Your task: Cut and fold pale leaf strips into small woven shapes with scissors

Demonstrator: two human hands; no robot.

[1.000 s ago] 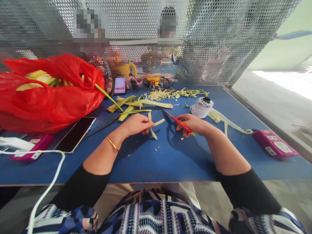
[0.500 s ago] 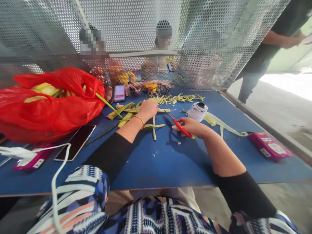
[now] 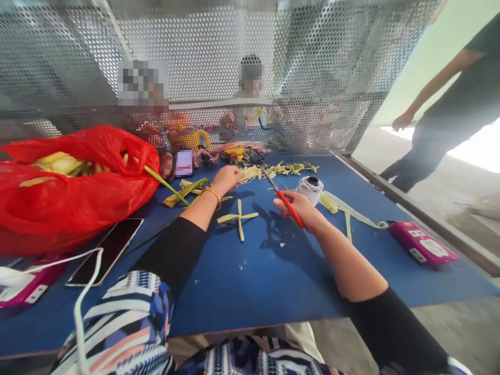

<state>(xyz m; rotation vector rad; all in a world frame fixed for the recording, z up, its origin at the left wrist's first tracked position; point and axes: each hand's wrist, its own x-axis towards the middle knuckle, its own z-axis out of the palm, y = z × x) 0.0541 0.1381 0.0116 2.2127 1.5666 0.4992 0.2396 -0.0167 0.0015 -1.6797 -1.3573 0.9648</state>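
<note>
My left hand (image 3: 226, 181) pinches a pale yellow-green leaf strip (image 3: 250, 173) above the blue table. In my right hand (image 3: 302, 209) are red-handled scissors (image 3: 288, 205), their tips pointing up-left close to the strip's right end. A cross made of leaf strips (image 3: 239, 219) lies on the table below my left hand. Cut leaf bits (image 3: 295, 169) are scattered behind the strip, and several longer leaf pieces (image 3: 183, 194) lie left of my left hand. Just behind my right hand stands a white thread spool (image 3: 310, 189).
A red plastic bag (image 3: 89, 213) of leaves fills the left, with a dark phone (image 3: 105, 252) before it. A magenta box (image 3: 422, 242) lies right, by a pale ribbon-like strip (image 3: 359, 208). Perforated metal (image 3: 203, 52) closes the back; people are behind it. Another person (image 3: 449, 109) stands right.
My left hand has lifted off the table with a leaf strip, leaving the leaf cross in full view. The scissors have come nearer the strip. The person at right has shifted; the view has tilted.
</note>
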